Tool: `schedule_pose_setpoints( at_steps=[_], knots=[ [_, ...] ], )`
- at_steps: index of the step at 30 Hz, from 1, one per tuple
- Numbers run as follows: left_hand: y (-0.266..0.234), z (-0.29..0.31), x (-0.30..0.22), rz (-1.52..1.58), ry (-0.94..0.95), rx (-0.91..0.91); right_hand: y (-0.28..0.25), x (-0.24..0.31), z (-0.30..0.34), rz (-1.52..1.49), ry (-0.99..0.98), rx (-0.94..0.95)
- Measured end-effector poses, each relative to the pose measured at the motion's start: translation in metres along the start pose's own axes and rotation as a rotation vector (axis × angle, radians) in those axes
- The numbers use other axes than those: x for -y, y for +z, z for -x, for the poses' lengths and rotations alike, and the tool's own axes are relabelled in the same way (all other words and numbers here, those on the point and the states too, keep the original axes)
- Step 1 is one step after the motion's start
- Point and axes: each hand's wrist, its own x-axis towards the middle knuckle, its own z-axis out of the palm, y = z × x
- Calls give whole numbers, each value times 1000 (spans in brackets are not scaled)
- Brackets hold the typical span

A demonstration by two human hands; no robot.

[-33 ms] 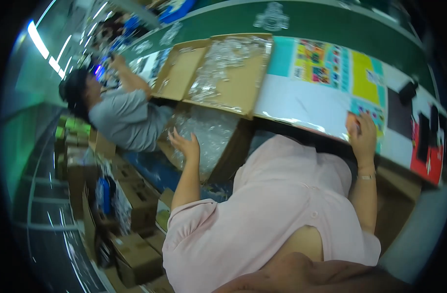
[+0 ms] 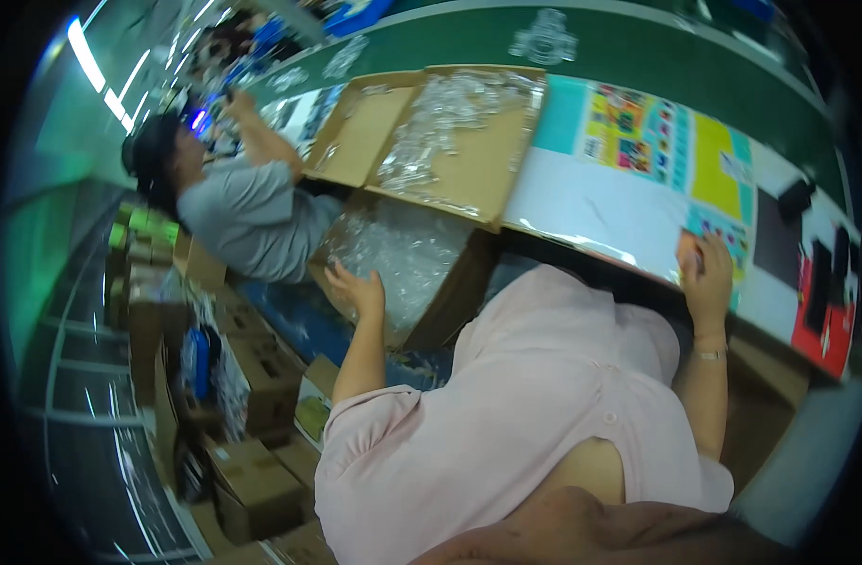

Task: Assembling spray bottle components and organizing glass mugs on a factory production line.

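Note:
My left hand (image 2: 358, 292) is raised with its fingers apart and slightly curled, nothing visible in it. It is over the near left side of a cardboard box (image 2: 450, 297) filled with clear plastic pieces (image 2: 393, 252). At the right, my right hand (image 2: 710, 278) rests by the near edge of the workbench, its fingers closed round a small orange object (image 2: 686, 252); its kind is mostly hidden by the fingers. Under that hand lie a white sheet (image 2: 591, 207) and colourful printed sheets (image 2: 629, 127).
Shallow cardboard trays (image 2: 370, 132) with scattered clear plastic pieces (image 2: 450, 108) stand on the bench. Behind them runs a green conveyor belt (image 2: 638, 42). Black objects (image 2: 814, 273) lie on a red sheet at right. A co-worker in grey (image 2: 247, 212) is at left, near stacked cartons (image 2: 257, 485).
The view has shifted slightly. My left hand has dropped a little and its fingers are more curled. My right hand keeps its hold on the orange object.

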Motion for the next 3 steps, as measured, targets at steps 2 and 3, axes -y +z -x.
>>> schedule_pose_setpoints(
  at_steps=[2,3],
  knots=[
    [-16,25,53,-163,-215,66,-2,6,-2,23,-9,30],
    [-24,37,71,-184,-271,90,-1,8,-3,48,-11,48]
  ],
)
